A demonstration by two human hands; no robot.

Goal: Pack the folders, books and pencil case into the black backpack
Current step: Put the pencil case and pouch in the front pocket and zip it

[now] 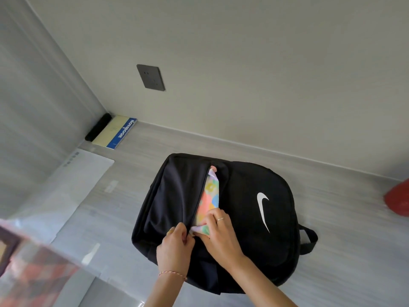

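Observation:
A black backpack point(254, 218) with a white swoosh lies flat on the grey table. Its front pocket is unzipped, and a pastel flowered pencil case point(208, 200) sits partly inside the slit. My right hand point(218, 231) presses on the near end of the pencil case. My left hand point(176, 244) pinches the pocket's left edge beside it. A notebook point(115, 134) with a cream cover and a blue band lies at the far left corner. Clear plastic folders point(73, 196) lie to the left of the backpack.
A black oblong object point(98, 127) lies in the corner beside the notebook. A grey wall socket point(151, 77) is on the wall above. A red object point(398, 200) stands at the right edge. A blurred checked item point(33, 267) fills the near left.

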